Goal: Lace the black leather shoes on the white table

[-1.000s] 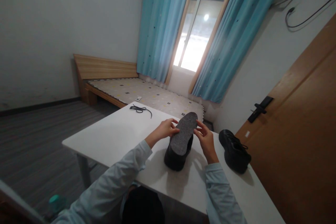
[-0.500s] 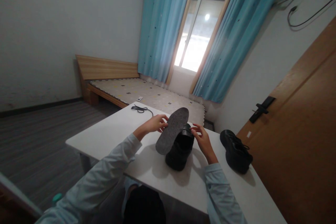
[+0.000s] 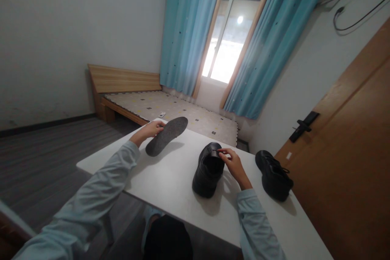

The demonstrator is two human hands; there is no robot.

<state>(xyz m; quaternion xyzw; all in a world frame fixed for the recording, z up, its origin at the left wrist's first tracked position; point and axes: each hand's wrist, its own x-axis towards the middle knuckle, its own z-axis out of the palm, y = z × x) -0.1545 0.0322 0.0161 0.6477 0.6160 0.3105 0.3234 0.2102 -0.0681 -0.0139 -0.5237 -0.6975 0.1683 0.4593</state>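
A dark grey insole [image 3: 167,136] is tilted above the left part of the white table, its shadow falling on the tabletop. My left hand [image 3: 151,128] grips it by its left edge, fingers closed. A black shoe [image 3: 209,172] stands on the table with its heel towards me and its opening facing up. At the tongue of this shoe, the thumb and fingers of my right hand [image 3: 233,163] are pinched together. A second black shoe [image 3: 274,176] with laces rests further right, apart from both hands.
The white table [image 3: 170,187] reaches close to a wooden door [image 3: 350,150] on the right. Behind it stands a bed [image 3: 146,103] with a small white object [image 3: 162,114] on its mattress. Blue curtains [image 3: 191,28] hang beside the window.
My left hand has carried the insole left, away from the shoe, and now covers the spot where a black cable lay. My right hand stays at the shoe, its fingers closing on the tongue.
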